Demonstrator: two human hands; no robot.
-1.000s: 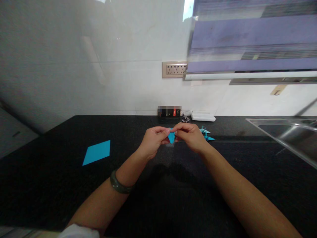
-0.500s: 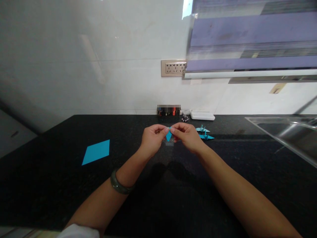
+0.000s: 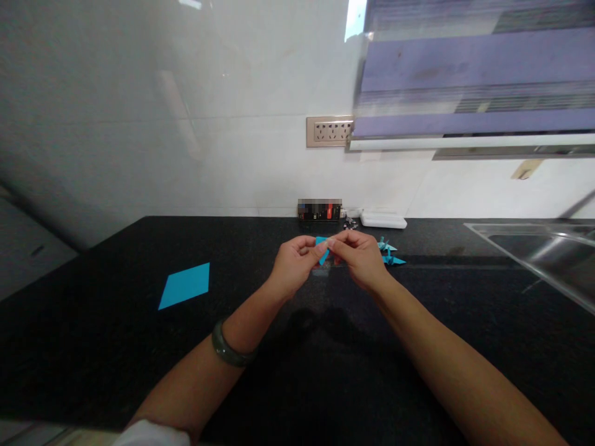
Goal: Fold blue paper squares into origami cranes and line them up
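Observation:
A small folded piece of blue paper is pinched between my left hand and my right hand, held just above the black countertop. Both hands have their fingers closed on it and most of the paper is hidden by fingertips. A dark bracelet sits on my left wrist. A flat blue paper sheet lies on the counter to the left. Two finished blue paper cranes rest just right of my right hand.
At the back wall stand a small dark box and a white tray. A steel sink occupies the right end of the counter. A wall socket strip and a cabinet or hood hang above.
The hands have shifted slightly and re-pinched the paper; the blue piece now shows less and tilts between the fingertips. The view moved a little.

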